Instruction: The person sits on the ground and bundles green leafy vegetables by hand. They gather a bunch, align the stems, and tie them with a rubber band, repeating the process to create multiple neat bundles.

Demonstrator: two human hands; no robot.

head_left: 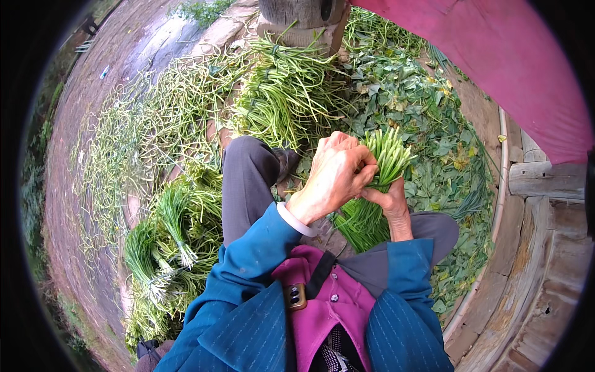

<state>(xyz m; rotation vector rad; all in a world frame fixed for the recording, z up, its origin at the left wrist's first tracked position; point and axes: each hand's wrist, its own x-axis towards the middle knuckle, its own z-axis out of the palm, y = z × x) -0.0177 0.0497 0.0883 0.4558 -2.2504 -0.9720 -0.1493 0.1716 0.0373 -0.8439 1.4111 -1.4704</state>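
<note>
My right hand point(395, 204) is closed round a bunch of green stems point(389, 156), its thumb across the front. The stems' pale, blunt ends point up and away from me. Against the left side of the same bunch, my left hand point(338, 175) is closed, its fingertips pinched at the stems. Whether a tie is between those fingers is hidden. Below the hands, fine bright green blades point(361, 226) hang over my lap, between my knees; they seem to belong to the bunch.
Long green stalks point(288, 87) lie heaped beyond my left knee, with looser ones point(161, 111) spread leftward. Two bundles of thin greens with white ends point(176, 223) rest on the left pile. Leaves point(421, 118) cover the ground at right, beside wooden boards point(527, 266). A post point(300, 15) stands ahead.
</note>
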